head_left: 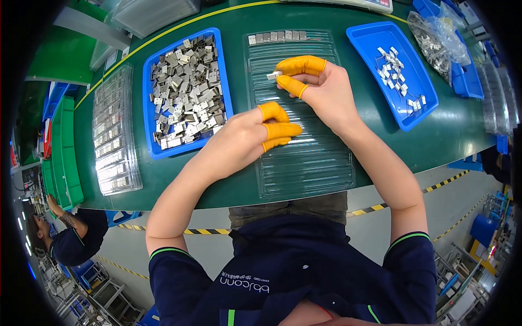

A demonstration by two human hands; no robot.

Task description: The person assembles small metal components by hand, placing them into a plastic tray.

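Note:
My right hand [326, 87], with yellow finger cots on its thumb and fingers, pinches a small white-and-silver connector [273, 75] above a ribbed clear plastic tray [304, 168]. Along the tray's far end lies a row of several silver connector pieces [277, 37]. My left hand [247, 133] hovers over the tray's left side, lower than the right one. Its yellow-covered fingers are apart, and nothing shows between them; the thumb is partly hidden.
Left of the tray, a blue bin [148, 103] holds a heap of silver metal pieces. Beyond it lies a filled clear tray [115, 136]. On the right, a blue bin [405, 117] contains small white parts, with bagged parts [432, 46] behind. A person [79, 236] works at far left.

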